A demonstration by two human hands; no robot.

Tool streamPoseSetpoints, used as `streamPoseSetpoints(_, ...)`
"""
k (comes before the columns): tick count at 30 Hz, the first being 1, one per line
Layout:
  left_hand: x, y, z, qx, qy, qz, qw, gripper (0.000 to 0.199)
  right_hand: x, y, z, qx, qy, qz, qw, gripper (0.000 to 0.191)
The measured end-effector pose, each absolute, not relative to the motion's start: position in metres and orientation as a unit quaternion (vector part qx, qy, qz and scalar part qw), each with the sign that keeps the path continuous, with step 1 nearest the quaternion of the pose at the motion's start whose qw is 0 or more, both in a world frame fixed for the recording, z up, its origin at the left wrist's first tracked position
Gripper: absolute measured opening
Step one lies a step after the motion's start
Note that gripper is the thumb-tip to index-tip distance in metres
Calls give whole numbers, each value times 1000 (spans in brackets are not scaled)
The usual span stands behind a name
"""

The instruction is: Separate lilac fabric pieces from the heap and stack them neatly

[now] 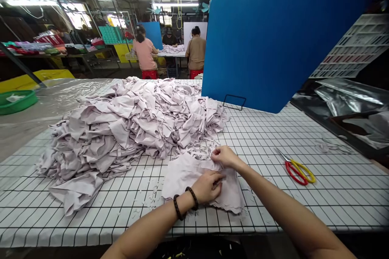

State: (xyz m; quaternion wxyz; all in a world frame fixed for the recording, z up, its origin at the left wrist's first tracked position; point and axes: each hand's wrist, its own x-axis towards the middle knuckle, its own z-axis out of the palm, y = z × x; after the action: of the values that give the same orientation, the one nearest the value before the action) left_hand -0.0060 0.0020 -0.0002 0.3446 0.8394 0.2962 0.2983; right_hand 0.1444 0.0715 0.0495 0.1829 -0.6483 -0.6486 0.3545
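Observation:
A small stack of pale lilac cloth pieces (182, 176) lies on the table in front of me, with uneven, wavy edges at its near side. My left hand (208, 187) rests on top of the stack, fingers bent and the thumb apart from them. At the stack's far right edge, the fingertips of my right hand (225, 156) are pinched together on the cloth's edge. Thin cloth strips and scraps (200, 147) lie just beyond that edge. Scissors (296, 168) with one red and one yellow handle sit on the table to the right, touched by neither hand.
A large heap of the same cloth (136, 117) covers the table's left and middle. Behind it on the right stands a blue board (258, 48) on a wire stand (234, 102). A green basin (18, 102) is at far left. Several people sit at a table farther back.

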Motion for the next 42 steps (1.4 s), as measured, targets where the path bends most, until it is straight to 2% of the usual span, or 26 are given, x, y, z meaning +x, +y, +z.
streamPoseSetpoints(3, -12, 8, 2, 789, 304, 290, 448, 33, 157, 78, 51, -584, -494, 579, 282, 20)
streamPoseSetpoints(6, -15, 12, 1, 721, 319, 275, 550, 39, 169, 85, 58, -482, -379, 707, 351, 22)
streamPoseSetpoints(9, -16, 16, -2, 661, 311, 279, 623, 45, 179, 97, 66, -424, -322, 752, 387, 20)
streamPoseSetpoints(12, -17, 17, -2, 611, 299, 287, 675, 47, 187, 113, 73, -422, -316, 741, 416, 18)
streamPoseSetpoints(19, -18, 15, 0, 651, 310, 284, 632, 43, 207, 150, 83, -483, -348, 668, 447, 21)
streamPoseSetpoints(28, -18, 16, 0, 651, 304, 280, 637, 46, 218, 166, 102, -527, -386, 606, 454, 22)
streamPoseSetpoints(30, -18, 16, -1, 635, 305, 277, 653, 48, 214, 162, 107, -533, -405, 569, 478, 25)
streamPoseSetpoints(33, -19, 19, 1, 587, 286, 281, 703, 49, 200, 140, 112, -535, -500, 446, 514, 30)
streamPoseSetpoints(35, -20, 22, 4, 533, 260, 295, 750, 54, 188, 115, 109, -509, -626, 345, 480, 29)
streamPoseSetpoints(39, -22, 29, 10, 393, 222, 319, 834, 70, 168, 68, 81, -372, -860, 130, 323, 26)
streamPoseSetpoints(42, -21, 29, 11, 380, 218, 325, 838, 61, 163, 52, 56, -324, -908, 16, 265, 28)
